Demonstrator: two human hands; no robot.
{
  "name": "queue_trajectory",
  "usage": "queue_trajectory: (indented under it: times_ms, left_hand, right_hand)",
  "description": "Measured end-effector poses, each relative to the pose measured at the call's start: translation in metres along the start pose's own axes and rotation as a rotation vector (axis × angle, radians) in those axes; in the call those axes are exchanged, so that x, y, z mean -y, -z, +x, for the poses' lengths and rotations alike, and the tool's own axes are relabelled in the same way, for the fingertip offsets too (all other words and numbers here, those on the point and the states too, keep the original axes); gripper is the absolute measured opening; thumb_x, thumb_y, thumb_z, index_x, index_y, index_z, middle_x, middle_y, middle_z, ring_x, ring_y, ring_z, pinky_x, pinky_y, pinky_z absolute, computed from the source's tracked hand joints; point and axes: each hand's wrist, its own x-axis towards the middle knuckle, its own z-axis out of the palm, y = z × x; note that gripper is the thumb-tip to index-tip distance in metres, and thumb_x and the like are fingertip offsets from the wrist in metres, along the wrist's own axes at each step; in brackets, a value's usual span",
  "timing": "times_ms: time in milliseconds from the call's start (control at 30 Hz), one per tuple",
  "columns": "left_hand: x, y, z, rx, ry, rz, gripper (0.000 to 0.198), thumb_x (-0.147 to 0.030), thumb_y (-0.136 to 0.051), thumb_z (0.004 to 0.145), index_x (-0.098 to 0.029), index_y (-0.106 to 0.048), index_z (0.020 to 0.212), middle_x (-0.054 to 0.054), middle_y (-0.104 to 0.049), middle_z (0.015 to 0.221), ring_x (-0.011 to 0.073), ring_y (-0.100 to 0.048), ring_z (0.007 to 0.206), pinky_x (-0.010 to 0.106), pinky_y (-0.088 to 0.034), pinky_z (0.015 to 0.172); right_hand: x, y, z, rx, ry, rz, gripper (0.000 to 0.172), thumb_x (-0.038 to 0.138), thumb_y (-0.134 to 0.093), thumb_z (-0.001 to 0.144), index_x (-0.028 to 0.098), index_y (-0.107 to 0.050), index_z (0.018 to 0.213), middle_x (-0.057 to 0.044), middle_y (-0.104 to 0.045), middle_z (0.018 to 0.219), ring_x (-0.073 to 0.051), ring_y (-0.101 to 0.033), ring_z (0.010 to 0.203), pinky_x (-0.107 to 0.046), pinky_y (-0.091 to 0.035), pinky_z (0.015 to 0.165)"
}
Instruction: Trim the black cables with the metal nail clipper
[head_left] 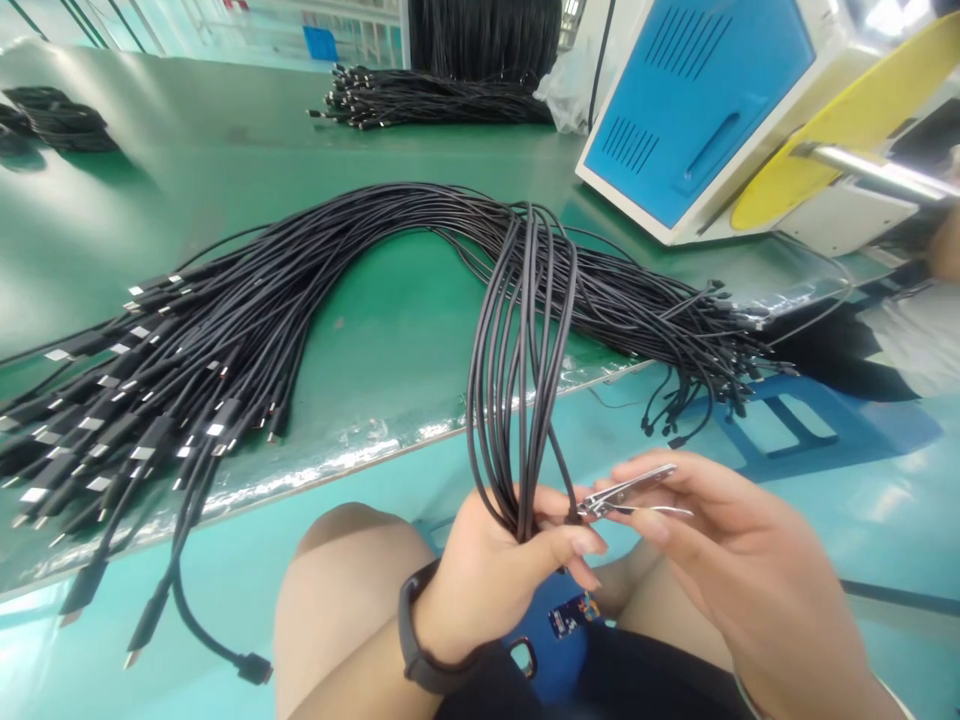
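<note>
My left hand [499, 570] is closed around several looped black cables [525, 370], which arch up from the fist to the table's edge. Between the thumb and fingers of my right hand [742, 550] is a silver nail clipper [626, 492], its lever raised. The clipper's jaws meet a cable end beside my left fingertips; whether they touch it is hard to tell. Behind the held loops, a large bundle of black cables [405, 210] curves across the table, with plug ends [142, 400] fanned out at the left and thinner ends [712, 350] at the right.
The green table [390, 340] has a front edge just beyond my knees. A blue and white machine [690, 100] with a yellow disc [847, 120] stands at the back right. Another cable bundle [442, 100] lies at the back, coiled cables [67, 120] at the far left. A blue stool [810, 425] stands below, right.
</note>
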Motion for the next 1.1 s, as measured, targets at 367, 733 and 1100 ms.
queue_trajectory:
  times_ms: [367, 733, 1100]
  left_hand:
    - [0.001, -0.002, 0.000, -0.018, 0.013, -0.026, 0.015, -0.029, -0.079, 0.075, -0.014, -0.074, 0.075, 0.004, -0.072, 0.061, 0.0170, -0.068, 0.057, 0.030, -0.055, 0.069]
    - [-0.001, -0.003, 0.006, -0.013, 0.086, 0.153, 0.021, -0.035, -0.076, 0.075, -0.017, -0.069, 0.070, 0.001, -0.069, 0.061, 0.0156, -0.067, 0.056, 0.023, -0.051, 0.059]
    - [-0.006, -0.008, 0.006, -0.217, -0.144, -0.543, 0.037, -0.048, -0.061, 0.089, -0.015, -0.059, 0.072, -0.011, -0.030, 0.044, 0.0023, -0.024, 0.034, 0.017, -0.031, 0.042]
  right_hand:
    - [-0.007, 0.003, 0.001, -0.087, -0.020, -0.103, 0.011, 0.033, -0.070, 0.084, 0.024, -0.070, 0.090, -0.002, -0.074, 0.078, -0.017, -0.073, 0.069, -0.020, -0.059, 0.059]
    - [0.005, 0.013, 0.014, 0.243, 0.035, -0.165, 0.012, 0.037, -0.072, 0.082, 0.028, -0.073, 0.090, -0.003, -0.073, 0.089, -0.021, -0.070, 0.082, -0.032, -0.058, 0.073]
    - [-0.025, 0.074, 0.037, -0.602, 0.023, -0.614, 0.022, 0.043, -0.069, 0.081, 0.023, -0.069, 0.091, -0.012, -0.069, 0.108, -0.038, -0.057, 0.113, -0.050, -0.038, 0.100]
